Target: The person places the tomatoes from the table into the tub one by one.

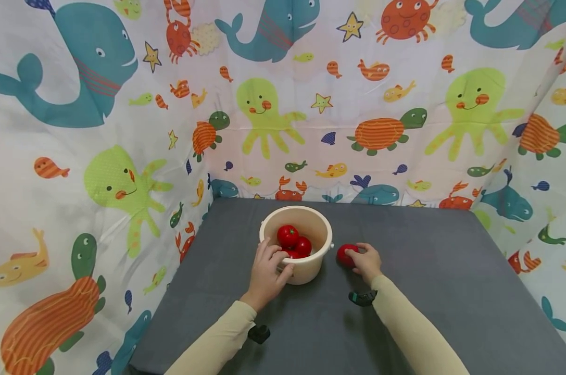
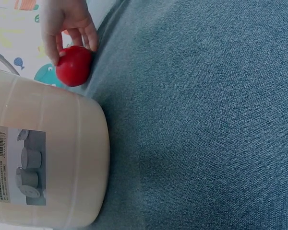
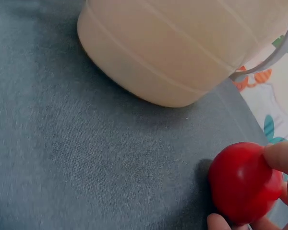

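A cream plastic bucket point(image 1: 303, 272) stands upright on the grey table, with several red tomatoes point(image 1: 288, 236) inside. My left hand point(image 1: 267, 272) grips its near left rim, fingers over the edge and thumb on the front. In the left wrist view the bucket point(image 2: 72, 158) shows a printed label on its side, and my left hand is out of frame. Right of the bucket, my right hand point(image 1: 368, 262) holds another red tomato point(image 1: 346, 255) between thumb and fingers, low at the table surface. The right wrist view shows this tomato point(image 3: 245, 183) close up, its shadow beside it.
Grey cloth covers the table point(image 1: 428, 250). A curtain point(image 1: 311, 172) printed with sea animals hangs along the back and both sides. A grey bucket handle point(image 3: 273, 55) shows in the right wrist view. Dark bands point(image 1: 363, 298) sit at both wrists.
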A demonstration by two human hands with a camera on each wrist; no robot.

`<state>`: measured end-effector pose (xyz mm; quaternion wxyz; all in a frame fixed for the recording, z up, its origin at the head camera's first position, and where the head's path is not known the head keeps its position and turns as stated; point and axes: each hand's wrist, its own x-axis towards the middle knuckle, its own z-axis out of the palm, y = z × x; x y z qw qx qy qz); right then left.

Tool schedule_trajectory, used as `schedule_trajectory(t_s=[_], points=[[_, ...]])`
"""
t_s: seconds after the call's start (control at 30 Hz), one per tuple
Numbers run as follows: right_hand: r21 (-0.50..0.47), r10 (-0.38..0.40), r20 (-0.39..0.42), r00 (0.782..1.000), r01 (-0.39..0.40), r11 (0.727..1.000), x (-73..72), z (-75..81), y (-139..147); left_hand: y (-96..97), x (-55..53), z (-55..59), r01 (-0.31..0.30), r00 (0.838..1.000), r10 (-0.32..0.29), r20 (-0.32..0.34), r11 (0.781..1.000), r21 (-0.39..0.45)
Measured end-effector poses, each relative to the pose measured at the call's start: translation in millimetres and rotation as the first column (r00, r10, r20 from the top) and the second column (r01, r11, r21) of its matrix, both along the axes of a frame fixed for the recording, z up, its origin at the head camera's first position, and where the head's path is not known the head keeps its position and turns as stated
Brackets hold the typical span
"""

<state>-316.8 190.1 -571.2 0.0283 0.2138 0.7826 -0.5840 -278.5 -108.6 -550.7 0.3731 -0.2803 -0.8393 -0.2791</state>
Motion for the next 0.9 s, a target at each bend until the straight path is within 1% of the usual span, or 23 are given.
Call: schedule_trajectory(t_s=[0.2, 0.43, 0.57, 0.77, 0.9], points=[[-0.038, -0.014, -0.003, 1.0, 0.013, 0.999, -0.6, -3.9, 0.6, 0.8, 2.0, 2.5, 0.003, 1.0, -0.003, 0.014, 1.0, 0.004], [-0.024, -0.047, -0.029, 0.998, 0.046, 0.999, -0.3, -7.7, -2.9, 1.6, 3.0, 2.8, -0.005, 1.0, 0.005, 0.019, 1.0, 0.005], [-0.022, -0.052, -0.024, 0.998, 0.052, 0.998, 0.4, -7.4, -4.5, 1.7, 4.0, 2.7, -0.007, 1.0, 0.007, 0.023, 1.0, 0.005], [0.005, -0.011, -0.035, 0.999, 0.011, 1.0, 1.9, -4.2, -7.6, 1.6, 4.1, 2.8, -0.015, 1.0, 0.015, 0.015, 1.0, 0.001], [0.018, 0.009, -0.018, 1.0, -0.009, 1.0, 2.3, -2.0, -9.5, 1.5, 4.6, 3.5, -0.021, 1.0, 0.021, 0.016, 1.0, -0.006]])
